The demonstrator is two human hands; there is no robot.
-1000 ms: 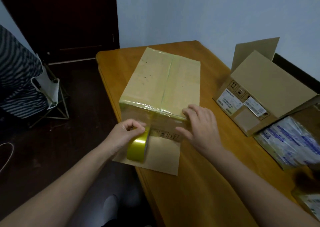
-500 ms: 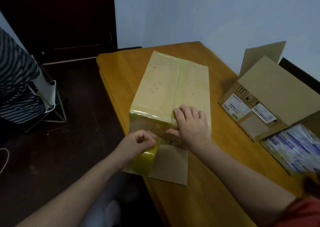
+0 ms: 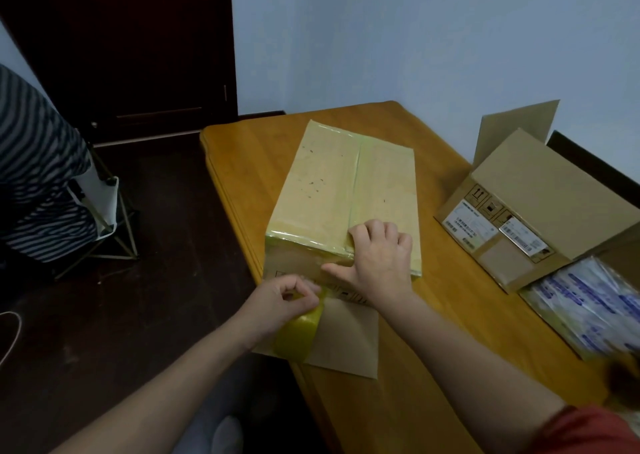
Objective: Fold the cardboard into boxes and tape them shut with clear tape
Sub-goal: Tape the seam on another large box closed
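While gripping tape roll (image 3: pixel 299 332) in left hand (image 3: pixel 280 304) and pressing box (image 3: pixel 329 183) under flat right hand (image 3: pixel 377 259), seals end; next probably needs taut pull.

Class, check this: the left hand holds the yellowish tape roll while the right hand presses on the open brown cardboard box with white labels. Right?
No. The head view shows the right hand pressing on the tape-covered brown cardboard box, not the open labelled box beside it. The left hand does hold the yellowish tape roll.
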